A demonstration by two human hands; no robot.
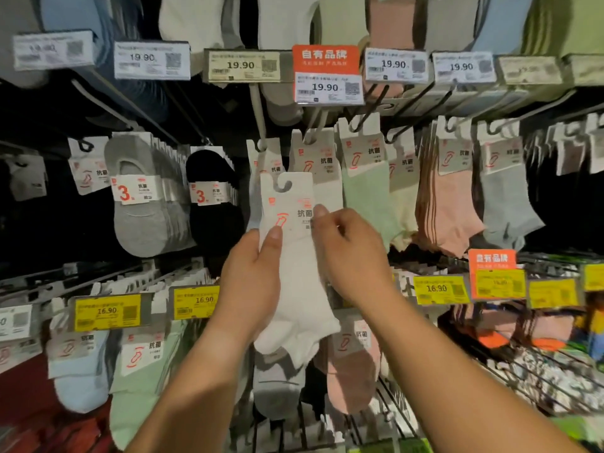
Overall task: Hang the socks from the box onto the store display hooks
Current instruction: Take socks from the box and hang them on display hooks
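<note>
I hold a pack of white ankle socks (pixel 295 276) upright in front of the display, its white card header and hook slot at the top. My left hand (pixel 253 276) grips the pack from the left, thumb on the card. My right hand (pixel 346 253) pinches the card's right edge. The slot sits just below and right of the tip of a pale display hook (pixel 261 125), where another white sock pack (pixel 266 161) hangs. The box is out of sight.
Rows of hooks carry sock packs: grey (pixel 147 197) and black (pixel 212 197) to the left, green (pixel 366 188), pink (pixel 447 204) and blue-grey (pixel 503 197) to the right. Price tags (pixel 328 88) hang above; yellow tags (pixel 108 310) line the lower row. A wire rack (pixel 539 380) sits lower right.
</note>
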